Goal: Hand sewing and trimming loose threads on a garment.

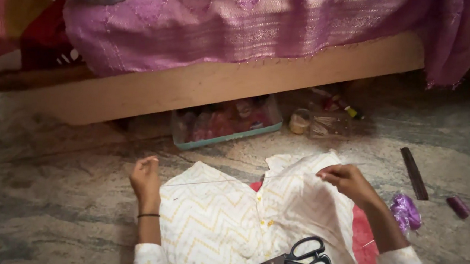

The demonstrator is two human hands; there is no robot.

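Note:
A white garment (pixel 224 224) with a yellow zigzag pattern lies across my lap over a red cloth (pixel 362 248). My left hand (pixel 145 180) is raised at the garment's left edge with fingers pinched, and a thin thread (pixel 210 182) runs taut from it across to my right hand (pixel 349 181). My right hand pinches the thread at the garment's upper right fold; whether a needle is in it is too small to tell. Black-handled scissors (pixel 298 259) rest on the garment near me.
A wooden bed frame (pixel 194 86) draped with purple fabric (pixel 241 23) stands ahead. Under it sit a clear box (pixel 224 123) of items and small jars (pixel 314 123). On the stone floor at right lie a dark ruler (pixel 414 173), a purple thread bundle (pixel 407 212) and a spool (pixel 459 206).

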